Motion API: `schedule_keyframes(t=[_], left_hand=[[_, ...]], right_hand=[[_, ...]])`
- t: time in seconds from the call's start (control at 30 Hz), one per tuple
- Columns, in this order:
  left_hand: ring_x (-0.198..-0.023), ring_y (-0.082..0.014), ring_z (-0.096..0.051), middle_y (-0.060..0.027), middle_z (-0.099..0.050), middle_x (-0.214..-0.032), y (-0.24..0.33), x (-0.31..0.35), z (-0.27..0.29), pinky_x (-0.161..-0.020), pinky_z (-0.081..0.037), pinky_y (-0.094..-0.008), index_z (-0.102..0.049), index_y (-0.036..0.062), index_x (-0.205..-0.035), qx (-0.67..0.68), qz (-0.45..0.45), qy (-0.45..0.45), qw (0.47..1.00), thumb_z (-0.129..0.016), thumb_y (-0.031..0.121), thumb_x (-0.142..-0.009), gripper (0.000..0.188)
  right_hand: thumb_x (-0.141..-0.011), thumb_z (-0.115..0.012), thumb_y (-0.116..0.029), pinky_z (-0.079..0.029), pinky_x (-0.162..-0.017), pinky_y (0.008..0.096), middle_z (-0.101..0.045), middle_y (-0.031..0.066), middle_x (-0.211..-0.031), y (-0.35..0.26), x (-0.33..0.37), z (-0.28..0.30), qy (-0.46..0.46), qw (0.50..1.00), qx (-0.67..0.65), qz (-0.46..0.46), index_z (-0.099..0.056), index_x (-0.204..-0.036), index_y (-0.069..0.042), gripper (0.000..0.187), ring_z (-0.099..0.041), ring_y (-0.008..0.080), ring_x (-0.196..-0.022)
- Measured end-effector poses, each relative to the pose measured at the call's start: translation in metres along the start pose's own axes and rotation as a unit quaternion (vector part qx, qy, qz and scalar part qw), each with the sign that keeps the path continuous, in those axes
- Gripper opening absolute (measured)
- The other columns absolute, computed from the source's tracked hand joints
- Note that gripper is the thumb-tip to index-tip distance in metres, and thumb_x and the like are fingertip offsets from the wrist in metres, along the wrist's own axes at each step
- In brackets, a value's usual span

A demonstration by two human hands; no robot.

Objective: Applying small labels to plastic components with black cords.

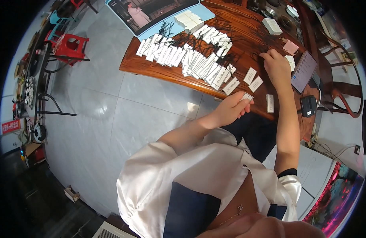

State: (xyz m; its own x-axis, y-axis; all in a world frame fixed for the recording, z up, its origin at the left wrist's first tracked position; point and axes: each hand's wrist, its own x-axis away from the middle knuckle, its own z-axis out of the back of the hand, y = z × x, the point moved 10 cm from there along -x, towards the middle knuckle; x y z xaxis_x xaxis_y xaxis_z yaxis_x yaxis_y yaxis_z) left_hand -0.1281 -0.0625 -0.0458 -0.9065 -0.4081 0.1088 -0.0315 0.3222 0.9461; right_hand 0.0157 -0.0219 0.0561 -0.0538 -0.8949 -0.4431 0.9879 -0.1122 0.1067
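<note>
My left hand (pixel 230 108) is closed at the table's front edge, holding a small white card tag (pixel 247 96) between thumb and fingers. Farther right, my right hand (pixel 276 66) reaches over the wood with its fingertips pinched together beside loose black strings (pixel 252 56). What lies between those fingertips is too small to make out. A long row of white hang tags (pixel 199 63) with black strings spreads over the table to the left. Between my hands, loose white tags (pixel 255 84) lie flat, and another tag (pixel 269 103) rests near the edge.
The brown wooden table (pixel 129 59) also bears a blue-edged screen (pixel 145 16), a stack of white cards (pixel 189 20) and another stack (pixel 272 26). A pink tag (pixel 290 47), a propped tablet (pixel 304 72) and a black device (pixel 308 106) are on the right. A red stool (pixel 72 47) stands far left.
</note>
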Motion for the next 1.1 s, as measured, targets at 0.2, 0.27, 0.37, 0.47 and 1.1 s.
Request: schedule_keyframes(t=[0.2, 0.27, 0.37, 0.47, 1.1], left_hand=[[-0.063, -0.0059, -0.049, -0.0019, -0.055, -0.079, 0.005, 0.002, -0.004, -0.056, -0.042, -0.0194, -0.055, 0.0009, -0.102, 0.011, -0.013, -0.009, 1.0, -0.042, 0.018, -0.099, 0.022], [-0.063, -0.006, -0.049, -0.0021, -0.055, -0.079, 0.004, 0.003, -0.002, -0.056, -0.042, -0.0194, -0.055, 0.0008, -0.102, 0.008, -0.016, -0.002, 1.0, -0.042, 0.018, -0.099, 0.022], [-0.063, -0.0058, -0.049, -0.0021, -0.055, -0.079, 0.005, 0.004, -0.002, -0.056, -0.042, -0.0192, -0.055, 0.0011, -0.103, 0.008, -0.02, 0.0, 1.0, -0.042, 0.018, -0.099, 0.022], [-0.064, -0.0053, -0.048, -0.002, -0.055, -0.08, 0.007, 0.0, 0.0, -0.056, -0.042, -0.019, -0.054, 0.0014, -0.104, 0.008, -0.008, 0.012, 1.0, -0.043, 0.018, -0.098, 0.021], [-0.084, -0.0085, -0.057, -0.0049, -0.062, -0.095, 0.044, -0.005, 0.038, -0.077, -0.047, -0.0226, -0.054, 0.0029, -0.097, 0.03, -0.174, 0.183, 0.967, -0.068, -0.002, -0.081, 0.022]], right_hand=[[-0.077, -0.059, -0.009, -0.043, -0.066, 0.035, -0.056, 0.0034, -0.081, 0.009, 0.003, -0.014, -0.013, 0.999, 0.032, 0.019, -0.066, -0.087, -0.012, 0.012, -0.06, 0.0212, -0.079], [-0.077, -0.06, -0.009, -0.044, -0.066, 0.0356, -0.056, 0.0036, -0.081, 0.005, 0.003, -0.008, 0.003, 1.0, 0.015, 0.019, -0.065, -0.086, -0.012, 0.011, -0.06, 0.0219, -0.077], [-0.077, -0.063, -0.008, -0.047, -0.064, 0.0356, -0.06, 0.0054, -0.083, 0.013, 0.011, 0.01, 0.028, 0.997, -0.041, -0.055, -0.064, -0.086, -0.009, 0.009, -0.061, 0.0244, -0.073], [-0.08, -0.066, -0.007, -0.048, -0.06, 0.0305, -0.064, 0.0046, -0.082, 0.042, 0.034, 0.023, 0.07, 0.962, -0.182, -0.19, -0.063, -0.088, -0.005, 0.008, -0.061, 0.0197, -0.066], [-0.085, -0.063, -0.003, -0.041, -0.055, 0.0196, -0.065, 0.0099, -0.085, -0.006, 0.112, 0.021, -0.024, 0.652, -0.695, -0.301, -0.063, -0.095, 0.003, 0.011, -0.052, 0.0082, -0.06]])
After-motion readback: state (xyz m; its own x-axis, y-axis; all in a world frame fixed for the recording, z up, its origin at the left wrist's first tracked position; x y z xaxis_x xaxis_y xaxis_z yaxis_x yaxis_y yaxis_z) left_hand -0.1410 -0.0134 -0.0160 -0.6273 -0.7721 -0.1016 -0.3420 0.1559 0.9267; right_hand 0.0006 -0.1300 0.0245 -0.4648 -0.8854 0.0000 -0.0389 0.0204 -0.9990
